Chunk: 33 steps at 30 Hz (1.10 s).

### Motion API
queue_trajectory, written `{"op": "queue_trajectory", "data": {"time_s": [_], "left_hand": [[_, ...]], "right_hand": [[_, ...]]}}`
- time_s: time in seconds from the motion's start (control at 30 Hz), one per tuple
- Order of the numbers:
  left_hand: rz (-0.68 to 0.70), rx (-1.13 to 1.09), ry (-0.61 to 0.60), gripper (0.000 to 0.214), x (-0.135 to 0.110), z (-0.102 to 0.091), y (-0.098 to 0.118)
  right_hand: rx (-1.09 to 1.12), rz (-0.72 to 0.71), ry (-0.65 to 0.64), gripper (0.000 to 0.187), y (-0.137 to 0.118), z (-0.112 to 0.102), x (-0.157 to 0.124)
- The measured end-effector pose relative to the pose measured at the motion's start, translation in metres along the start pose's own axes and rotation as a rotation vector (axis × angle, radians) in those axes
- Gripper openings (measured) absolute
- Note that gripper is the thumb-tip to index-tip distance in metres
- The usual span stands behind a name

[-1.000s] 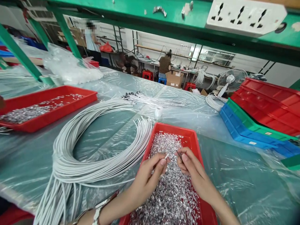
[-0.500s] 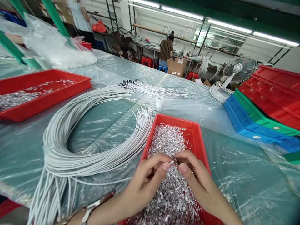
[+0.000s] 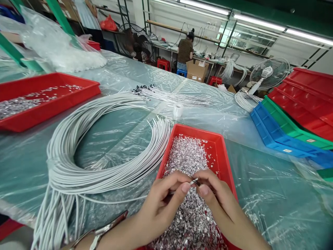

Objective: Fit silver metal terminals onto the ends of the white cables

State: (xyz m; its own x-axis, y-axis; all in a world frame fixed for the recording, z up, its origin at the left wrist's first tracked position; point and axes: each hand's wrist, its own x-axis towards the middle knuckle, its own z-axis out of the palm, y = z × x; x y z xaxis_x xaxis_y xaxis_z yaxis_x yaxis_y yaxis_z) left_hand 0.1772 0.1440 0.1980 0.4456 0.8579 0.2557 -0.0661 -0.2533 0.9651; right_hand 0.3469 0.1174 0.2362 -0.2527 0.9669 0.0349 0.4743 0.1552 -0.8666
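Cable tip in left hand

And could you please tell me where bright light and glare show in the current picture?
Head view: tube lights glow white at upper right; head view: pale glare streaks the plastic sheet; head view: metal bits sparkle in the near red tray.

Bright indoor light, tube lights blown white, overhead beam dark, glare streaks on plastic sheet, shiny bits sparkling, cable tip lacking fine detail, background soft, wide-angle stretch at edges
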Motion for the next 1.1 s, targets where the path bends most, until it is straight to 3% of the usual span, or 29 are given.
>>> {"op": "queue_trajectory", "data": {"time_s": [0.23,0.6,0.8,0.97,1.1], "left_hand": [[0.032,0.055,-0.008,0.011,-0.005,0.000,-0.004],[0.229,0.331,-0.015,0.016,-0.002,-0.004,-0.003],[0.344,0.510,-0.040,0.017,-0.004,-0.003,-0.002],[0.257,0.443,0.023,0.020,-0.012,-0.007,-0.004],[0.204,0.330,0.149,0.018,-0.015,-0.005,-0.005]], "right_hand": [[0.024,0.060,0.033,0.023,-0.005,0.005,-0.001],[0.128,0.188,0.015,0.026,-0.008,0.007,-0.005],[0.129,0.117,0.052,0.022,-0.011,0.008,-0.005],[0.150,0.047,0.037,0.021,-0.010,0.013,-0.005],[0.093,0.099,0.082,0.023,0.002,0.019,0.003]]}}
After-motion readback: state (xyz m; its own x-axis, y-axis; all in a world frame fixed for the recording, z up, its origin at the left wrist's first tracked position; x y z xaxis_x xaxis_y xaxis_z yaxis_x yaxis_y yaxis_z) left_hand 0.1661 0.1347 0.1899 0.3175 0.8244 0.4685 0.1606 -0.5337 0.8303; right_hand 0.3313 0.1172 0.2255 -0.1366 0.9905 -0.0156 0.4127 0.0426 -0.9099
